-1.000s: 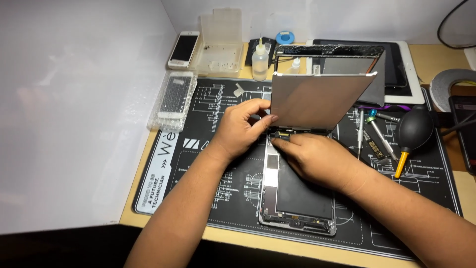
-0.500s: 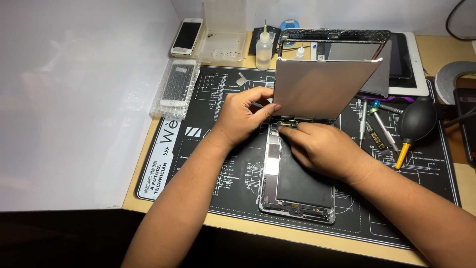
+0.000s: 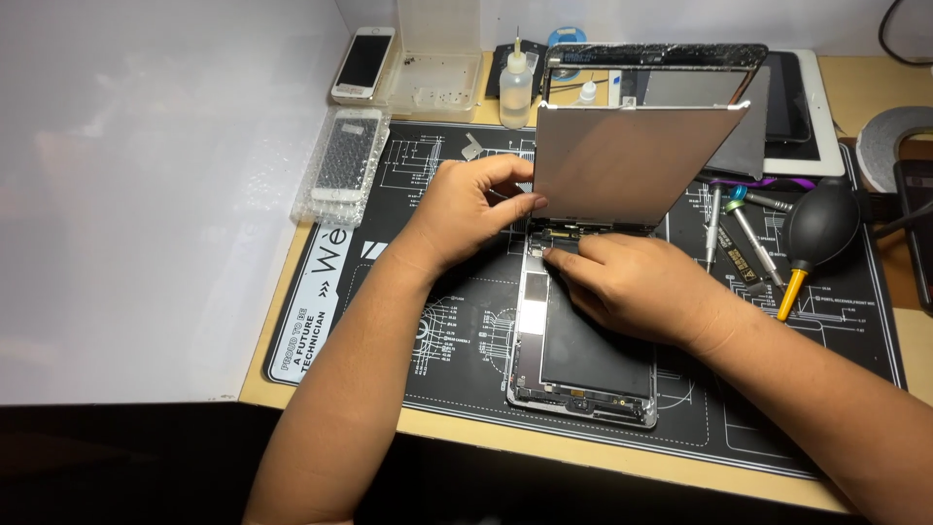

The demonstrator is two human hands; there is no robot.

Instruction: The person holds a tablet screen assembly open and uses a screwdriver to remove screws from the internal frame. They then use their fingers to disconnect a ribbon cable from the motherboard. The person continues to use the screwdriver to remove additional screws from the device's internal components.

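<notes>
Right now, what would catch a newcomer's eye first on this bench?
The opened tablet at the middle of the black repair mat. The left hand props its lifted grey panel upright, while the right hand presses at the hinge edge. A black dust blower lies to the right.

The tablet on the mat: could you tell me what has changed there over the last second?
Hardly anything: the left hand still props up the lifted panel, and the right hand's fingertips stay at the top edge of the open tablet. Nothing was grasped or released; tools lie unmoved.
</notes>
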